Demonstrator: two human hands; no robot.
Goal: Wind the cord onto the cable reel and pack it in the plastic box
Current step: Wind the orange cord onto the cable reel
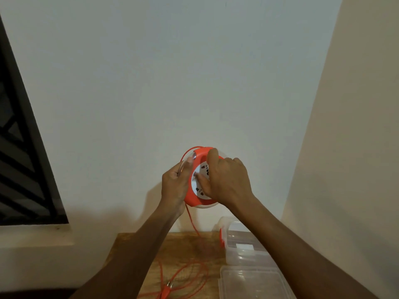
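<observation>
My right fingers curl onto the white socket face of the reel, thumb up on its orange rim; my right hand covers that side. My left hand grips the reel's opposite edge, fingers wrapped round the clear flange. I hold the reel up before the wall. The cord hangs from the reel down to the table, lying in loose loops with its plug. Below the reel to the right stands the open box, its lid nearer me
</observation>
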